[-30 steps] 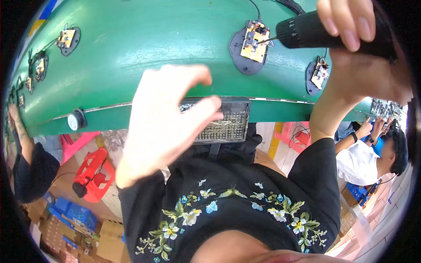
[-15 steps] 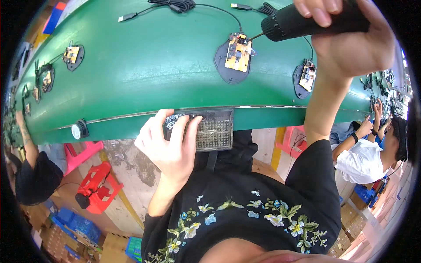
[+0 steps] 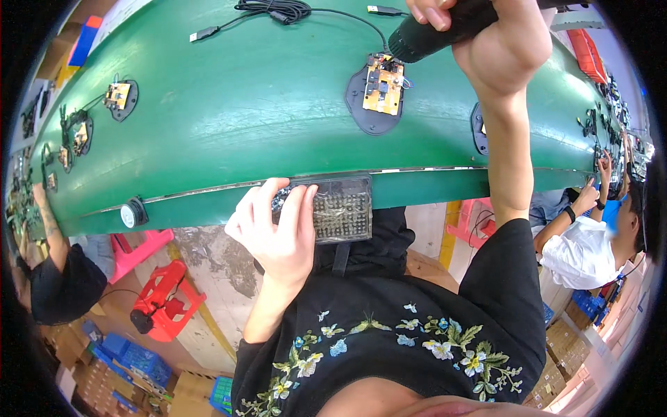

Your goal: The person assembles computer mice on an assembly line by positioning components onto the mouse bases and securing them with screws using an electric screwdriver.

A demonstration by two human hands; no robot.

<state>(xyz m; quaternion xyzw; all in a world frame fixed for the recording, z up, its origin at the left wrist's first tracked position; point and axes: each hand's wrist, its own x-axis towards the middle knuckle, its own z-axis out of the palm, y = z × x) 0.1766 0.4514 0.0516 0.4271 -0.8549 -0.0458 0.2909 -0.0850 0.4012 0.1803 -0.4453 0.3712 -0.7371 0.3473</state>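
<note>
My right hand (image 3: 501,54) is closed around a black electric screwdriver (image 3: 425,36), held tilted over the table. The screwdriver's nose end is at the top edge of a yellow circuit board (image 3: 382,94), near where a black cable joins; its bit is hidden. The board sits on the dark base of a computer mouse (image 3: 374,124). Over the table's front edge, my left hand (image 3: 278,233) has its thumb and index fingertips close together at a clear plastic box (image 3: 344,229) of small metal screws (image 3: 281,197). Whatever is between those fingertips is too small to see.
A coiled USB cable (image 3: 285,10) lies behind the mouse base on the green table (image 3: 229,104). Another mouse base (image 3: 478,128) is partly behind my right forearm; several more lie far left. A round white-faced object (image 3: 130,214) stands at the edge. Co-workers sit on both sides.
My right hand and the screwdriver have moved left, bringing its nose closer to the board's top. My left thumb and index finger have drawn closer together at the box.
</note>
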